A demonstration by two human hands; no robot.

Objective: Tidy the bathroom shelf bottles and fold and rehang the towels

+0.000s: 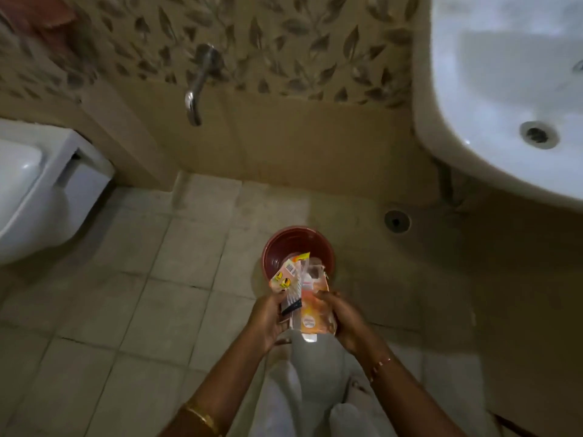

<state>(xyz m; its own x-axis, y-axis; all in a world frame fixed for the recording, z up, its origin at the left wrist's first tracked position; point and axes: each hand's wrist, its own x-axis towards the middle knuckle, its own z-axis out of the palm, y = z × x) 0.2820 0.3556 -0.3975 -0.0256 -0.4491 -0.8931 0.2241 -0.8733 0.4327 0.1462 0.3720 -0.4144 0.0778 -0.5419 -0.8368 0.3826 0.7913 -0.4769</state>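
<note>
Two hands are closed on crumpled packets [301, 298] held above a dark red bucket [296, 247] on the tiled floor [126, 279]: left hand [268, 320] on one side, right hand [344, 320] on the other.

home bathroom | washbasin [492, 99] | toilet [34, 190] | wall tap [198, 86] | tiled floor [132, 310]
</note>
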